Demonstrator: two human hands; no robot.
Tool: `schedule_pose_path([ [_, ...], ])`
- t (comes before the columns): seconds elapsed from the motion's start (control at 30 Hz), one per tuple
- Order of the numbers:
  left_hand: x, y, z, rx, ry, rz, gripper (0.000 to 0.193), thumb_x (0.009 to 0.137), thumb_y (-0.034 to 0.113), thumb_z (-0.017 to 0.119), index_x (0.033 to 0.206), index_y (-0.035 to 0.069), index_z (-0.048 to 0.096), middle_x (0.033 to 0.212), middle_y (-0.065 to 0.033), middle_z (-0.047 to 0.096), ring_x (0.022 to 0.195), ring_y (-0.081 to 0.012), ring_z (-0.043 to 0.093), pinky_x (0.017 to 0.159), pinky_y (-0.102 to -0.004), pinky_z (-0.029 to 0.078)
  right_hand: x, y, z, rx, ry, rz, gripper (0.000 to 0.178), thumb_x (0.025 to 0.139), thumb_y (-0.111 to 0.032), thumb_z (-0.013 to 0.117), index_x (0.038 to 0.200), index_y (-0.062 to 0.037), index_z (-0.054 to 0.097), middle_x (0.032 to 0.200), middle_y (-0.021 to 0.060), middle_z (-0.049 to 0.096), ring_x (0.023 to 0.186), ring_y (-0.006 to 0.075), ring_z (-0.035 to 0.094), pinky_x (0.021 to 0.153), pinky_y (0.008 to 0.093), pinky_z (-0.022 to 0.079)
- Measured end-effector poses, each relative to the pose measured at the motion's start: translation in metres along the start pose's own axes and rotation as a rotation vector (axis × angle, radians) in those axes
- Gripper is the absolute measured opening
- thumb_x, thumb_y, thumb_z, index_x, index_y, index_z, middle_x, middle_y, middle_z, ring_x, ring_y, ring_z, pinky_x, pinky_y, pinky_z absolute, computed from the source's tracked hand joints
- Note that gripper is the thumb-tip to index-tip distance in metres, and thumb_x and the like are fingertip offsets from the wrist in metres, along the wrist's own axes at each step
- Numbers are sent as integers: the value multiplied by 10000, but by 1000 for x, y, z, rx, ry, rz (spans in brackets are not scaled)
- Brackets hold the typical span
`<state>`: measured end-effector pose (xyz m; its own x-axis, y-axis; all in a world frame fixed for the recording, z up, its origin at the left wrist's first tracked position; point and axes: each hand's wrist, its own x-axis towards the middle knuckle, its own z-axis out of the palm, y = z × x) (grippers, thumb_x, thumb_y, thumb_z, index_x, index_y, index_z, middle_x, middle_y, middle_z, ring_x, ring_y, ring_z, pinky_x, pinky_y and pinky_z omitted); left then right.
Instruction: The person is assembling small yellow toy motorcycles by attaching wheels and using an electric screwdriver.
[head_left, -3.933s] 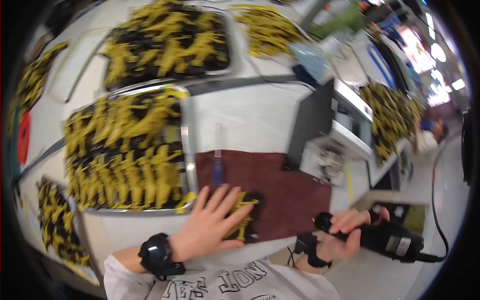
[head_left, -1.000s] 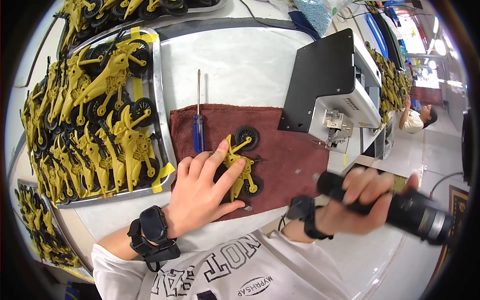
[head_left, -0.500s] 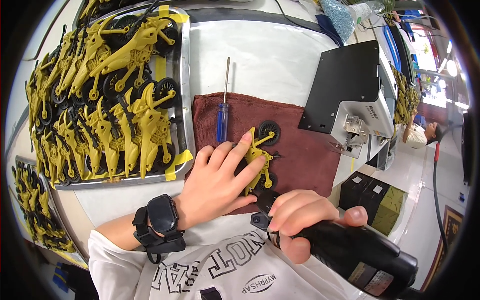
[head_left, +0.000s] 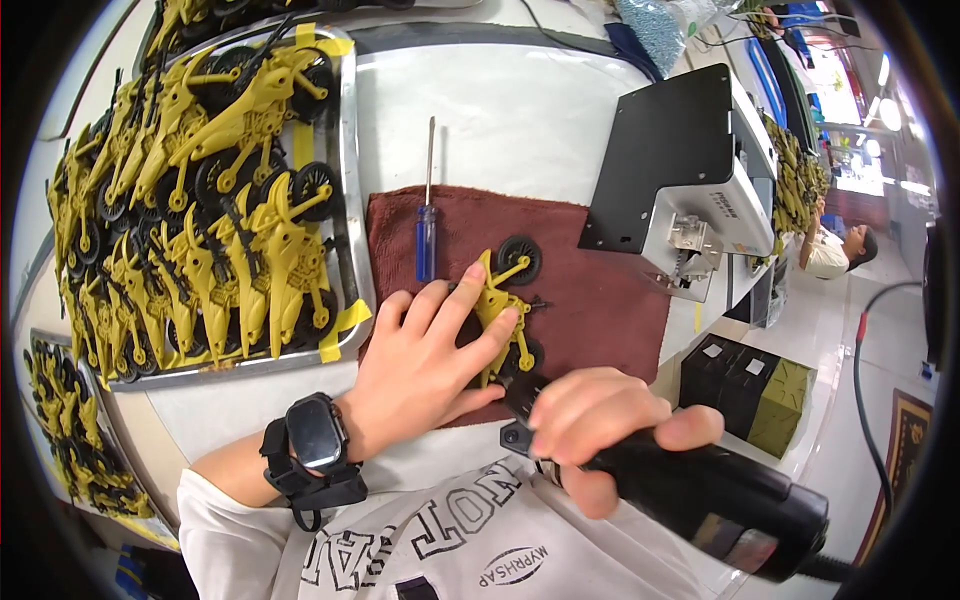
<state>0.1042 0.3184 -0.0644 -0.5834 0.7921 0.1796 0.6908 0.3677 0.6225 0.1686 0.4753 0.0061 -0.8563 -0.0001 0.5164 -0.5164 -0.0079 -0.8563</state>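
A yellow toy motorcycle [head_left: 494, 308] with black wheels lies on its side on a dark red cloth [head_left: 590, 320]. Bent over it from the left, my left hand [head_left: 425, 345] presses its fingers along the yellow body and steadies it against the cloth. My right hand [head_left: 610, 425] is wrapped round a black corded electric screwdriver [head_left: 700, 490], whose front end points at the lower part of the motorcycle. Whether the tip touches a screw is hidden. A hand screwdriver [head_left: 427, 240] with a blue handle rests on the cloth beyond my left hand.
At left stands a metal tray [head_left: 362, 230] packed with similar yellow motorcycles; another full tray [head_left: 85, 430] is lower left. A black and silver box-shaped machine [head_left: 655, 160] is at right, with a black and olive box [head_left: 745, 395] below it. Another person [head_left: 838, 248] sits far right.
The bench and its things sit slightly further left in the picture. Both hands keep their holds on the motorcycle and the electric screwdriver.
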Motion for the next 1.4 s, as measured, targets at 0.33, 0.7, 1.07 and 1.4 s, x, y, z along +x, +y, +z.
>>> schedule_pose_path([
  [0.33, 1, 4, 2, 38, -12, 19, 604, 675, 422, 731, 1210, 204, 554, 1360, -200, 405, 1090, -310, 460, 855, -417, 353, 40, -57, -64, -352, 616, -398, 459, 915, -255, 493, 1299, -58, 336, 658, 22, 446, 488, 127, 427, 499, 291, 386],
  [0.7, -2, 0, 4, -4, 60, 59, 664, 634, 400, 755, 1223, 165, 559, 1341, -232, 417, 857, -237, 507, 745, -336, 368, 32, -28, -55, -309, 644, -244, 544, 878, -136, 517, 1344, -57, 248, 607, 48, 447, 426, 152, 436, 464, 304, 432],
  [1.07, -12, 6, 6, -26, -6, 125, 588, 671, 494, 700, 1166, 198, 587, 1344, -202, 422, 850, -224, 490, 745, -332, 358, 17, -4, -1, -114, 305, -159, 728, 860, -138, 628, 1388, -99, 128, 766, 134, 605, 583, 240, 594, 561, 385, 514],
  [1.4, -7, -2, 4, -55, 40, 138, 414, 615, 378, 735, 935, 166, 581, 1319, -213, 452, 847, -212, 490, 703, -340, 365, 29, 20, 7, -203, -11, -13, 605, 854, -99, 646, 1279, -93, 215, 756, 125, 581, 568, 213, 569, 563, 375, 499],
])
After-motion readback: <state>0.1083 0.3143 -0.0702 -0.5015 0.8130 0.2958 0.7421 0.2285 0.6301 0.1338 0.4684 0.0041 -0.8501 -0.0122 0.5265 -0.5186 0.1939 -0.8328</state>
